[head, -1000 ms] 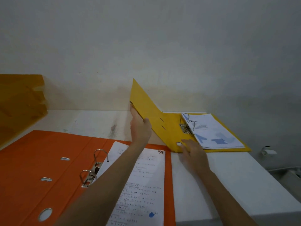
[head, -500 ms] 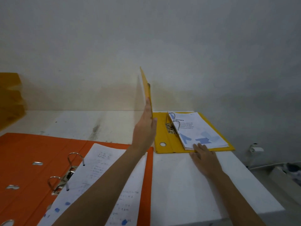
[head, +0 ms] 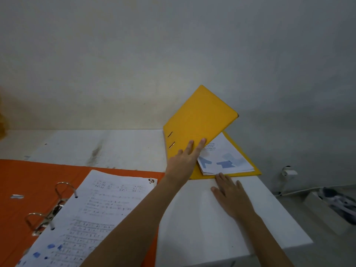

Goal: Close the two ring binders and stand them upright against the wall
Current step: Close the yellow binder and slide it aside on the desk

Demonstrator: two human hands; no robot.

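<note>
A yellow ring binder [head: 200,120] lies at the back right of the white table [head: 202,218], its front cover tilted halfway down over the printed pages [head: 225,158] inside. My left hand [head: 185,160] presses flat with spread fingers on the outside of that cover near its lower edge. My right hand [head: 229,191] rests flat on the table, fingertips at the binder's front edge. An orange ring binder [head: 38,182] lies wide open at the front left, metal rings [head: 50,207] up, with handwritten sheets [head: 92,216] on its right half.
The pale wall [head: 173,54] rises right behind the table. The table's right edge drops off to a floor with a white box and cable [head: 331,205]. Some orange-brown object shows at the far left edge [head: 2,120].
The yellow cover has swung from upright over to the right, down toward the pages, pushed by my left hand. My right hand has slid off the pages onto the table.
</note>
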